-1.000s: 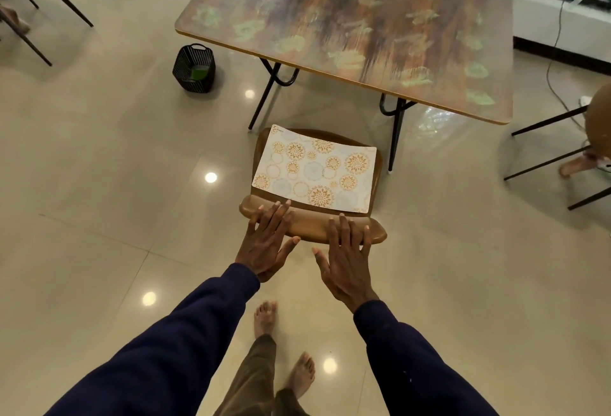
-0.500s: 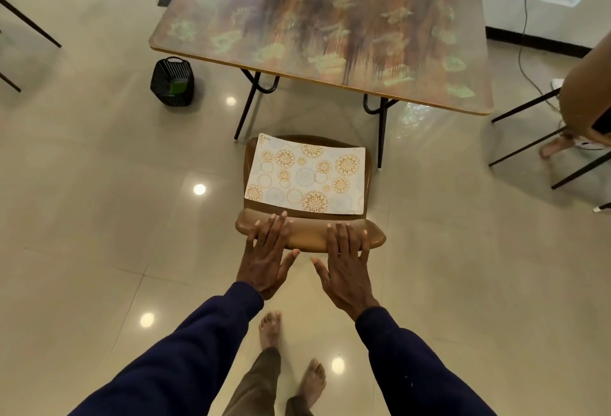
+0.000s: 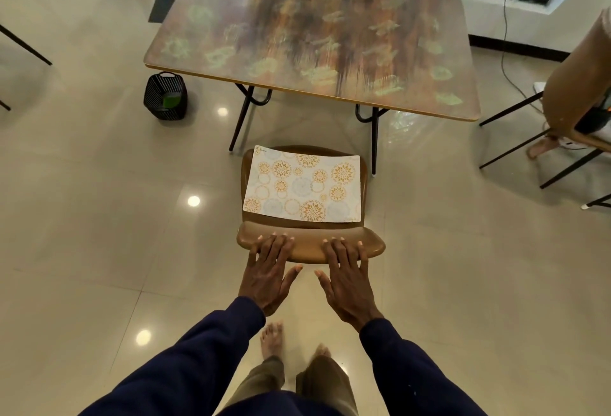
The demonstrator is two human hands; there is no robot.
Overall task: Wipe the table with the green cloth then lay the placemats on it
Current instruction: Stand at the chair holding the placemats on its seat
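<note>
Two hands rest on the top rail of a brown chair (image 3: 310, 245). The left hand (image 3: 268, 272) is at the rail's left end and the right hand (image 3: 347, 280) at its right. Each grip is spread apart, with fingers straight over the rail and thumbs held off it, clamped on nothing. The chair's legs are hidden under its seat.

A floral placemat (image 3: 302, 184) lies flat on that seat, ahead of the fingertips and covering most of it. Whether more mats lie beneath it cannot be told.

Beyond the chair stands the worktop (image 3: 310, 35), printed in brown streaks and green leaves. Beyond the chair to its left, a black slatted basket (image 3: 158, 91) sits on the floor. Inside it only a patch of the green cloth (image 3: 172, 102) shows, the rest hidden by the basket's wall.

Far to the chair's right, a second brown chair (image 3: 577, 65) is cut off by the frame edge, and a dark thing on it is too unclear to name.
</note>
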